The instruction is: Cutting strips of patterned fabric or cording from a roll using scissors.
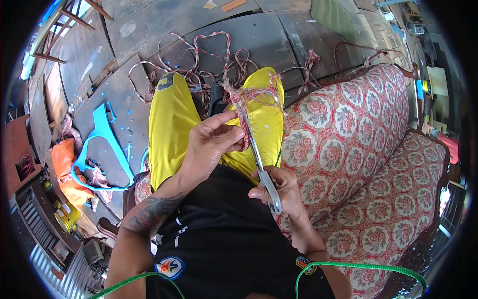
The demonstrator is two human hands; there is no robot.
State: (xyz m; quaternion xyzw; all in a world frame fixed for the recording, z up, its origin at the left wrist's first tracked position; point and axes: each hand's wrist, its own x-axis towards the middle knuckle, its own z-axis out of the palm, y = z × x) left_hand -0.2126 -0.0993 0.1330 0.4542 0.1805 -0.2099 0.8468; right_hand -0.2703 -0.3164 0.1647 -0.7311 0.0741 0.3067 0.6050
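Note:
My left hand (219, 139) pinches a braided red-and-white rope (241, 110) between thumb and fingers, above my yellow-clad lap. Frayed strands (261, 95) spread from the rope across my right knee. My right hand (281, 187) is closed around a cutting tool with a grey handle (270, 192) and a long, thin metal blade (255, 147); whether it is a knife or scissors, I cannot tell. Its blade points away from me and lies alongside the rope, close to my left fingertips. Longer loops of the same rope (199, 50) trail over the floor past my knees.
A flower-patterned padded seat (343, 119) rises at my right. On the worn floor to the left lie a bright blue plastic frame (102, 124), small blue scraps and an orange cloth (67, 172). Wooden legs of furniture (62, 25) stand far left. A green cord (358, 265) crosses in front of me.

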